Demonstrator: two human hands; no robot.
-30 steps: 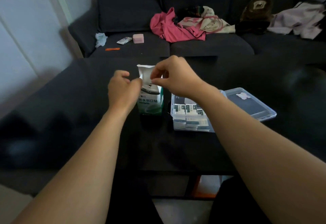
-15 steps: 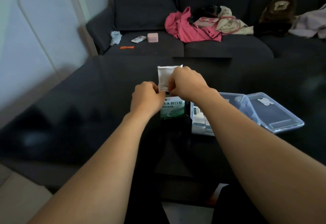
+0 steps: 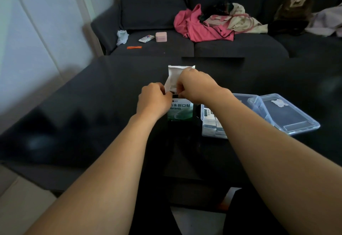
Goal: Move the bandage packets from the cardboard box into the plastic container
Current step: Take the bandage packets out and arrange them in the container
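Two hands work at the open top of one cardboard box on a dark bench.

The left hand has its fingers curled against the upper left edge of the cardboard box, which stands upright on the bench. The right hand pinches at the box's raised white flap; whether it holds a packet cannot be told. Just right of the box sits one clear plastic container with several bandage packets inside, too overlapped to count. Its one clear lid lies beside it. On the sofa behind lie one pink garment, one small pink case and one orange strip.
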